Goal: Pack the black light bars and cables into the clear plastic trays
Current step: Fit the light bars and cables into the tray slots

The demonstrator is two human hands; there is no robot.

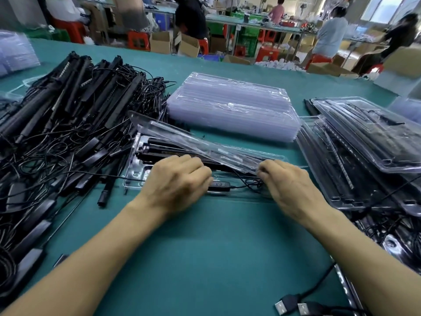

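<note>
A clear plastic tray lies open on the green table in front of me, with black light bars in its far channel and its clear lid half lowered over them. My left hand rests curled over the tray's middle, fingers on the cable by the inline controller. My right hand pinches the lid's near edge above the coiled cable. A big heap of loose light bars and cables lies to the left.
A stack of empty clear trays stands behind the open one. Packed trays pile up at the right. Two USB plugs lie at the near right edge. People, boxes and red stools fill the room beyond the table.
</note>
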